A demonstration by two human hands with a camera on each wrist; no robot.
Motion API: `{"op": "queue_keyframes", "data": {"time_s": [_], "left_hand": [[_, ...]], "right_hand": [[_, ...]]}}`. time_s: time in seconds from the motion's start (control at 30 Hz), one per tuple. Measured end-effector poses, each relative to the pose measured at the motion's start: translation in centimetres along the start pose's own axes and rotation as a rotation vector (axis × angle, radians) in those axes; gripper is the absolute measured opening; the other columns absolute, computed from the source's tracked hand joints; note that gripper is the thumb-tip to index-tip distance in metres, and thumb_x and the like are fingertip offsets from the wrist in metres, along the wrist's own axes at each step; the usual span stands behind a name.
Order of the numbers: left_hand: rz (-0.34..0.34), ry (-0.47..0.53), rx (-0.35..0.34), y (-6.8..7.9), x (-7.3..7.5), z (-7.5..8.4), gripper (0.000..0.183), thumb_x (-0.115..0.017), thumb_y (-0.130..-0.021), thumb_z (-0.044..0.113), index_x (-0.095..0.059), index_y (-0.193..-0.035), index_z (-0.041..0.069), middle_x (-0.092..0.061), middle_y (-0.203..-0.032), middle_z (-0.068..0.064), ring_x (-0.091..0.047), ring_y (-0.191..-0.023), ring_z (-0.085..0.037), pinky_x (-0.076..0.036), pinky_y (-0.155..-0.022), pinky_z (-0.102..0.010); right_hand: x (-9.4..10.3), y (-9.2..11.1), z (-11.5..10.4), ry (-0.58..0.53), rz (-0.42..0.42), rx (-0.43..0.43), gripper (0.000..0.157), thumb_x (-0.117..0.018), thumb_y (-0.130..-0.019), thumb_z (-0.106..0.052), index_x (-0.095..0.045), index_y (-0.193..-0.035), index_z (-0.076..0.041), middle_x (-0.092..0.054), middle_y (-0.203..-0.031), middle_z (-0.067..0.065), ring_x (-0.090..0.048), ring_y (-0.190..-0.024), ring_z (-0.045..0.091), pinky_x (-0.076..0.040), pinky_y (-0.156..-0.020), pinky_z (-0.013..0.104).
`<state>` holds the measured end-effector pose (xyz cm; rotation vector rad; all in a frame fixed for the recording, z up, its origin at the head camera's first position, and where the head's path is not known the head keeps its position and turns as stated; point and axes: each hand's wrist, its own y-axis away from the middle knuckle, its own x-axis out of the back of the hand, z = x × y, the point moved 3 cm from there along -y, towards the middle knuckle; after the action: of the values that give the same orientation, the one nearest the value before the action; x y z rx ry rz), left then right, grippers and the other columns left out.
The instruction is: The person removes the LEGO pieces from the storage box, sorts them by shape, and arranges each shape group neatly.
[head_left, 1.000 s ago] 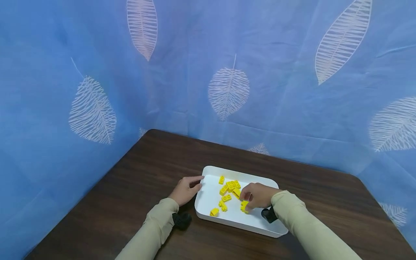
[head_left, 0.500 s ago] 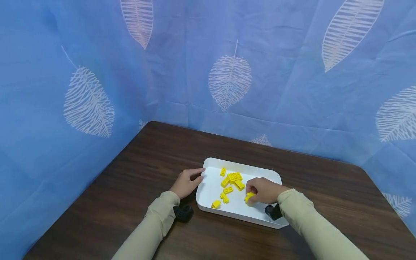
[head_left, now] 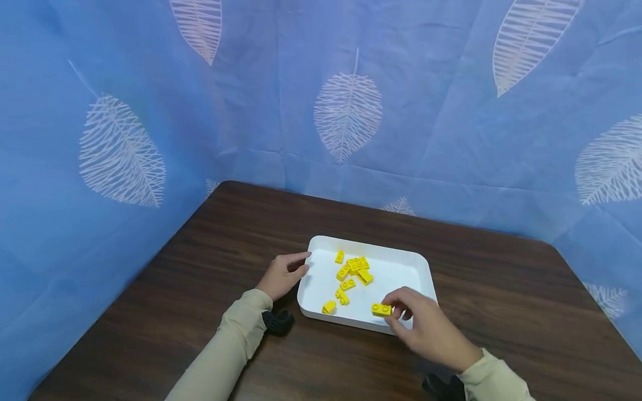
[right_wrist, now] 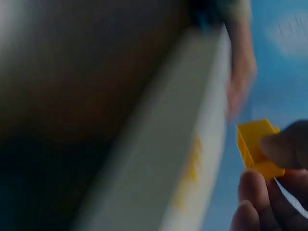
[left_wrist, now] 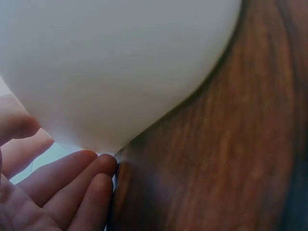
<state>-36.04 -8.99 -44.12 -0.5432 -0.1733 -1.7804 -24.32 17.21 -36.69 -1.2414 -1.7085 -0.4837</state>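
My right hand [head_left: 432, 329] pinches a yellow toy building brick [head_left: 381, 309] between thumb and fingertips, two round studs facing up. It holds the brick over the near right part of the white tray [head_left: 403, 270]. From the right wrist view, the same brick [right_wrist: 257, 147] shows a hollow side. At the tray's left end, my left hand [head_left: 282, 276] has its index finger and thumb right at the rim. Its fingers [left_wrist: 103, 166] rest against the tray's outer wall [left_wrist: 120, 82] in the left wrist view, fairly straight.
Several yellow bricks [head_left: 354, 264] lie loose in the tray, some heaped toward the back. The tray stands on a dark wooden table [head_left: 261, 223]. A blue curtain [head_left: 281, 89] with white leaf prints hangs behind and to the left.
My right hand picked up the yellow brick from the tray floor and drew it back toward me. The left hand has stayed at the tray's left rim.
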Motion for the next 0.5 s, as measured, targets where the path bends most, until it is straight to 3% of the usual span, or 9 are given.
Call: {"op": "queue_keyframes", "data": {"time_s": [0.1,0.27,0.5], "left_hand": [[0.019,-0.006,-0.008,-0.1,0.2,0.1,0.037,-0.061,-0.091,0.013,-0.059,-0.128,0.006,-0.058,-0.13,-0.013,-0.057,-0.116,-0.027,-0.05,-0.093,-0.042],[0.023,-0.003,-0.004,-0.3,0.1,0.1,0.038,-0.062,-0.091,0.013,-0.059,-0.128,0.007,-0.058,-0.13,-0.013,-0.057,-0.116,-0.027,-0.05,-0.092,-0.041],[0.006,0.003,-0.011,0.1,-0.2,0.3,0.038,-0.061,-0.091,0.013,-0.058,-0.129,0.007,-0.058,-0.129,-0.015,-0.058,-0.115,-0.029,-0.05,-0.092,-0.042]], "right_hand": [[-2.2,0.8,-1.5,-0.082,-0.069,0.043,0.021,-0.069,-0.081,-0.004,-0.06,-0.096,-0.015,-0.054,-0.082,-0.012,-0.049,-0.07,-0.002,-0.048,-0.06,0.018],[-5.0,1.2,-2.0,-0.178,-0.193,-0.005,0.019,-0.067,-0.083,-0.005,-0.059,-0.096,-0.016,-0.053,-0.081,-0.012,-0.049,-0.069,-0.002,-0.047,-0.06,0.017],[-6.8,1.6,-1.6,-0.218,-0.215,-0.026,0.02,-0.068,-0.082,-0.003,-0.059,-0.095,-0.015,-0.053,-0.082,-0.01,-0.048,-0.068,-0.003,-0.046,-0.058,0.017]]}}
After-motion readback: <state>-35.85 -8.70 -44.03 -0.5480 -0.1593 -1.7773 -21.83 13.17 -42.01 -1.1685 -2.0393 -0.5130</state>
